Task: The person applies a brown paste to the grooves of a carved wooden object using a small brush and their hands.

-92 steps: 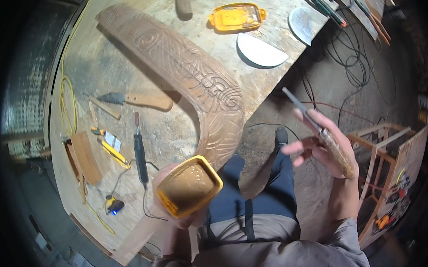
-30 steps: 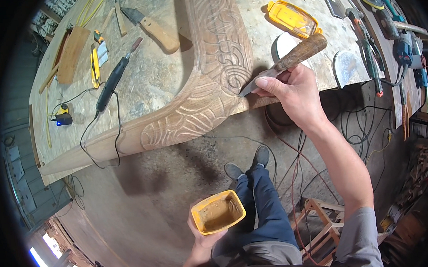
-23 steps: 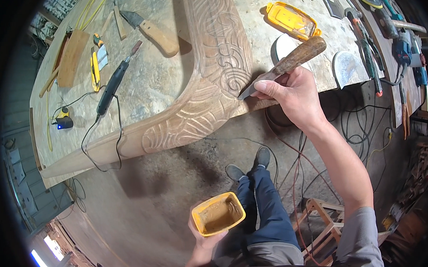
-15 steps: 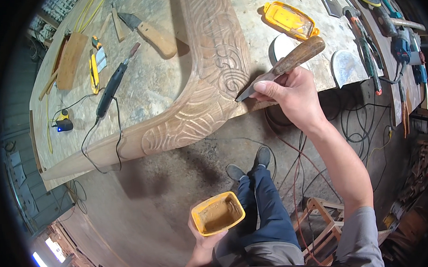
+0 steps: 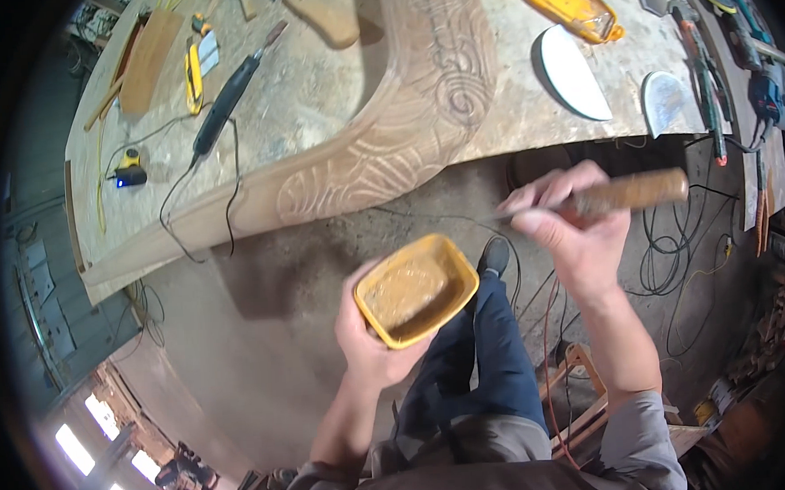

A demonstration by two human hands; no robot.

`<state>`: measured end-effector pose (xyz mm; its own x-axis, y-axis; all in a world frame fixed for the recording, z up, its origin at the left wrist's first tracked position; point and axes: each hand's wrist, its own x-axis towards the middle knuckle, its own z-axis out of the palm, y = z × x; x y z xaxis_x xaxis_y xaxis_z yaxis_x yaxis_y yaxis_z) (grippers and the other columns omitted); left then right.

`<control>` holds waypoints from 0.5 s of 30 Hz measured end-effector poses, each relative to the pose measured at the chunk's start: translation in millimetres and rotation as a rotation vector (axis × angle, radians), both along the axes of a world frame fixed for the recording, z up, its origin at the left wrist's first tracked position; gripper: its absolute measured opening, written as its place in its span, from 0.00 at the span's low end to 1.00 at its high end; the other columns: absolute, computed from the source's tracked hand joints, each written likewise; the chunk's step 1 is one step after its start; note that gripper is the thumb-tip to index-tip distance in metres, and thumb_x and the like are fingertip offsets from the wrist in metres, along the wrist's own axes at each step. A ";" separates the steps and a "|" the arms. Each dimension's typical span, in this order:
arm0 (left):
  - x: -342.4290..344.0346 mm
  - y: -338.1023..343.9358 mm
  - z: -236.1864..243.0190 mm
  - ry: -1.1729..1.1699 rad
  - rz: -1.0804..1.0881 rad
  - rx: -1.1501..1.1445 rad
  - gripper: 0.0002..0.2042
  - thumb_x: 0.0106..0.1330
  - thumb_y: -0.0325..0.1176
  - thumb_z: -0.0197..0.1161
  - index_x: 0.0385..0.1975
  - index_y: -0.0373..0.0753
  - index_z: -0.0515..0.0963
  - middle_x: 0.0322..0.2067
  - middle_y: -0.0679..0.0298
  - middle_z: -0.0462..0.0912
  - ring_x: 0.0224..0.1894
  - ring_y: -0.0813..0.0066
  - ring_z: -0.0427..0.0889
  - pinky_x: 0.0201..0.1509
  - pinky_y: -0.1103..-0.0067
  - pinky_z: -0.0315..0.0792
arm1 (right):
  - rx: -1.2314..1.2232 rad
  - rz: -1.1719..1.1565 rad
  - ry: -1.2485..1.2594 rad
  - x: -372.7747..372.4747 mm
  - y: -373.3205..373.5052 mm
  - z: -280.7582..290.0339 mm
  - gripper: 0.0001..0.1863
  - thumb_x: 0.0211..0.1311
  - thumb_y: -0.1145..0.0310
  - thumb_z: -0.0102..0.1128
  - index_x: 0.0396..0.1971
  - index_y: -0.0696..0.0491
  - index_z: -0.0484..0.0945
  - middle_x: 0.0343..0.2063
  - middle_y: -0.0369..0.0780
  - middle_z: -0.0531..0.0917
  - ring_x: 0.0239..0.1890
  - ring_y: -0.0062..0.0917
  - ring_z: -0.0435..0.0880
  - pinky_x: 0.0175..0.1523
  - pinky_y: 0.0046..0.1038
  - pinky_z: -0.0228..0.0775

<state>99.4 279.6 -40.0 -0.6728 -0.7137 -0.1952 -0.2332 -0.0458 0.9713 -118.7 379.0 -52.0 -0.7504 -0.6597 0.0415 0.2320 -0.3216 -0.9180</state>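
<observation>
My left hand (image 5: 368,346) is wrapped round the side of a yellow plastic tub (image 5: 432,323) and holds it tilted in front of me. Brown paste (image 5: 404,289) lies inside it. To the right of the tub, my right hand (image 5: 583,235) grips a putty knife (image 5: 634,192) by its wooden handle. The blade points left toward the tub; motion blurs it and fingers partly cover it. A curved wooden piece (image 5: 353,176) with carved spirals and grooves rests along the table's near edge, beyond both hands and touched by neither.
On the worktable (image 5: 300,99) lie a black corded rotary tool (image 5: 225,107), a yellow utility knife (image 5: 193,78), a yellow lid (image 5: 575,5), a white rounded plate (image 5: 573,74) and a grey scraper plate (image 5: 667,102). Power tools line the right side. Cables (image 5: 668,257) loop across the floor.
My right hand has drawn the putty knife off the carved wood, back and to the right. My left hand has raised the tub, bringing the two closer. The view has shifted.
</observation>
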 end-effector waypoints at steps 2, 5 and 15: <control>-8.1 -8.0 10.3 0.015 -0.024 -0.005 0.40 0.42 0.26 0.77 0.59 0.30 0.65 0.53 0.55 0.77 0.56 0.68 0.77 0.63 0.71 0.70 | -0.068 0.129 0.093 20.3 1.6 -3.2 0.11 0.52 0.84 0.70 0.31 0.58 0.76 0.32 0.45 0.86 0.39 0.28 0.85 0.45 0.29 0.80; -15.5 -14.2 15.6 0.066 -0.091 -0.044 0.38 0.45 0.24 0.78 0.59 0.30 0.65 0.54 0.54 0.78 0.55 0.69 0.79 0.62 0.72 0.71 | 0.123 0.140 0.291 29.3 7.3 -4.9 0.09 0.48 0.81 0.73 0.26 0.54 0.80 0.29 0.37 0.87 0.42 0.29 0.83 0.47 0.30 0.76; -20.6 -9.9 12.1 0.146 -0.258 -0.173 0.38 0.45 0.26 0.78 0.59 0.29 0.66 0.57 0.47 0.74 0.59 0.62 0.76 0.64 0.68 0.69 | 0.166 0.101 0.481 27.8 9.8 -4.8 0.10 0.47 0.81 0.73 0.25 0.53 0.80 0.28 0.34 0.86 0.38 0.27 0.83 0.44 0.28 0.75</control>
<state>78.8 269.7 -27.9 -0.8473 -0.5304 0.0261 -0.0731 0.1651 0.9836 -90.9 388.8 -56.8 -0.6047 -0.7547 0.2543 -0.2062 -0.1600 -0.9653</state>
